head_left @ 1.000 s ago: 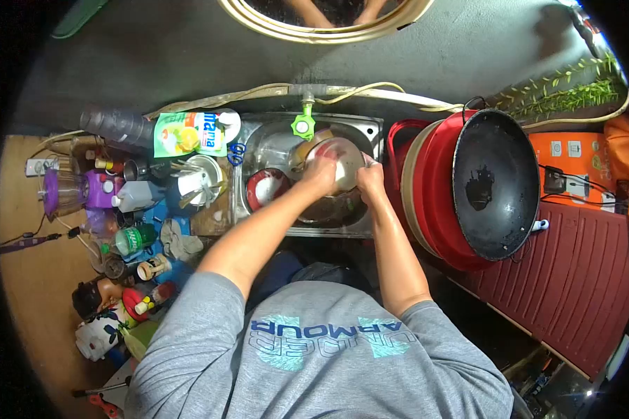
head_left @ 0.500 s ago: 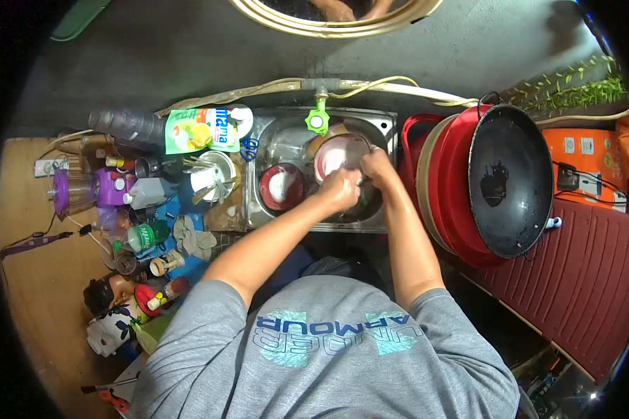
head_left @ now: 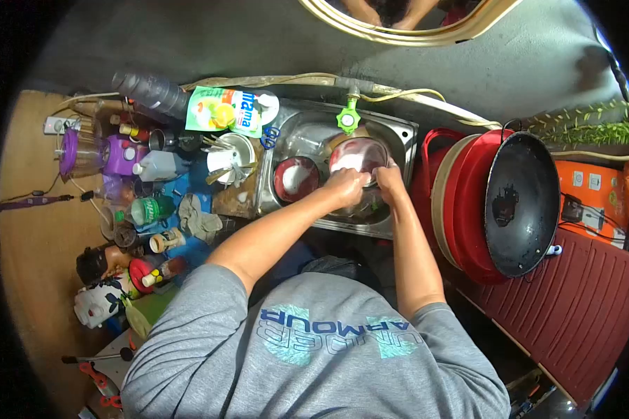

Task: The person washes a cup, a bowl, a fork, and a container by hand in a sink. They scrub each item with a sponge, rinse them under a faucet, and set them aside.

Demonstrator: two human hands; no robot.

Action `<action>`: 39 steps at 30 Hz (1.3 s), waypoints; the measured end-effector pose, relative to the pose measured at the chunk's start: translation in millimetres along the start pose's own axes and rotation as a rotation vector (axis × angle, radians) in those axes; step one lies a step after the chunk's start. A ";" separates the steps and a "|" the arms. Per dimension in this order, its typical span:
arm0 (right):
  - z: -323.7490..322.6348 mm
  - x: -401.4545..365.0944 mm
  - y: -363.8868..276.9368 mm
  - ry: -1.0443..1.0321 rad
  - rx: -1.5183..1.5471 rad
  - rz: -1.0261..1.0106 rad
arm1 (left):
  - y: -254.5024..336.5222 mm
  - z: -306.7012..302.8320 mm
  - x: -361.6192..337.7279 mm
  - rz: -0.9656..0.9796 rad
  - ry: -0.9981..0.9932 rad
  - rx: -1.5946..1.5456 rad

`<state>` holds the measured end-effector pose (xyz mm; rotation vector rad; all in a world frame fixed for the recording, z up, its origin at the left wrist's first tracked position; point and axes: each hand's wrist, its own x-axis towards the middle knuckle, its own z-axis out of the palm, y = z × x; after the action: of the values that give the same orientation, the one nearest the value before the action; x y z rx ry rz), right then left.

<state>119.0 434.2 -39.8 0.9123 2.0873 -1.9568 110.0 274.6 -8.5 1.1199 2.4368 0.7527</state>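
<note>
"mama" pouch (head_left: 220,112), "under armour" shirt (head_left: 328,377)

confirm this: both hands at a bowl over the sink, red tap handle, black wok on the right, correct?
Not quite: the tap handle is green, not red, as the head view shows. The rest stands: the left hand and right hand are at a bowl over the sink, with the black wok on the right.

You're in what looks like a home kitchen: a steel sink (head_left: 407,144) with bowls (head_left: 295,179) sits at your twelve o'clock, below a green-handled tap (head_left: 348,121), and a black wok (head_left: 528,199) stands at two beside a red basin (head_left: 468,209). At eleven there's a fruit-printed pouch (head_left: 223,113), at ten a purple blender (head_left: 121,158) (a very domestic machine) among assorted bottles (head_left: 150,209).
</note>
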 end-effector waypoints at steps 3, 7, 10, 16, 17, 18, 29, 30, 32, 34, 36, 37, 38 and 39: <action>-20.1 23.1 27.1 -0.113 0.032 0.070 | 7.0 -21.4 4.1 -0.041 -0.192 -0.272; -19.2 -39.6 -46.6 -0.186 0.131 0.243 | -5.9 -56.3 1.2 0.091 -0.052 0.150; -12.9 -18.5 -29.0 -0.227 0.037 0.102 | -52.6 -20.7 34.7 0.316 -0.104 0.379; -8.7 -16.9 -2.1 0.075 0.076 -0.100 | -67.0 19.1 55.5 0.307 0.497 0.061; -9.7 -9.8 5.0 0.075 0.075 -0.104 | -69.2 34.4 59.0 0.309 0.500 0.062; -5.8 -12.6 -0.4 0.140 0.039 -0.104 | -34.0 14.4 49.7 0.005 0.244 0.055; -21.4 6.4 -7.6 -0.089 0.155 0.132 | -23.8 -13.3 8.5 0.242 -0.136 0.109; -5.9 5.8 -1.0 0.018 0.074 0.062 | -14.9 -17.1 14.2 0.112 -0.147 0.065; 5.2 33.9 31.2 0.136 -0.128 0.037 | -2.7 -9.5 18.8 -0.048 -0.068 -0.049; -21.5 30.9 6.8 -0.144 0.082 0.055 | 11.2 -9.1 -1.1 0.087 0.163 -0.252; -30.3 9.5 -19.6 -0.172 0.128 0.140 | -15.9 1.1 -10.7 0.103 0.065 -0.106; -19.3 11.2 -2.9 -0.175 0.120 0.144 | -20.8 -2.4 -11.6 0.118 -0.021 0.041; -2.4 13.8 19.7 -0.089 0.025 0.011 | -21.8 -3.5 -8.2 0.041 -0.085 0.079; 12.5 9.9 28.9 -0.009 -0.070 -0.122 | -20.0 -3.8 -2.5 -0.052 -0.123 0.016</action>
<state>122.0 424.9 -71.3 0.7793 2.2407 -1.9261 97.9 260.6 -17.2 1.0723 2.3633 0.6298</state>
